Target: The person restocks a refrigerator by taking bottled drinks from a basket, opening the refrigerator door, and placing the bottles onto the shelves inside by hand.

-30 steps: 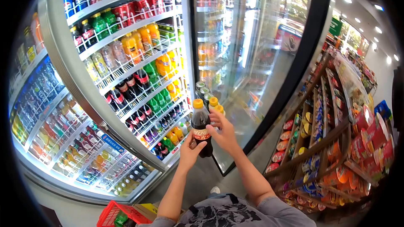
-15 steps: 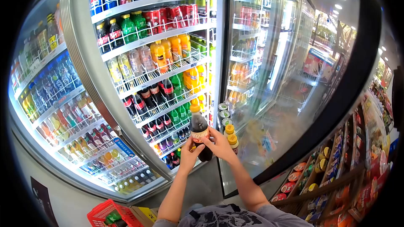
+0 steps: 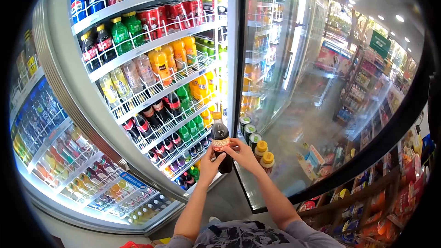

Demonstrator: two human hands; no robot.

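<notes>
Both of my hands hold a dark cola bottle [image 3: 220,143] in front of my chest. It stands nearly upright, with a yellow-orange cap and a reddish label that faces me. My left hand [image 3: 210,165] is closed round its lower left side. On the other side, my right hand [image 3: 243,153] grips it near the label, fingers curled behind. Beyond the bottle is the lit fridge, whose wire shelves [image 3: 161,94] carry rows of drinks. The fridge's glass door [image 3: 294,124] stands open to the right of my hands.
Yellow-capped bottles [image 3: 267,160] and cans [image 3: 250,131] show close to the door's lower left part. Another drinks fridge [image 3: 69,156] is at the left. Racks of packaged snacks [image 3: 367,202] line the lower right. A red basket edge [image 3: 133,244] shows at the bottom.
My view has shifted, so the fridge sits further left and more of the glass door shows. The red basket has mostly slipped out of view. Both hands still hold the bottle.
</notes>
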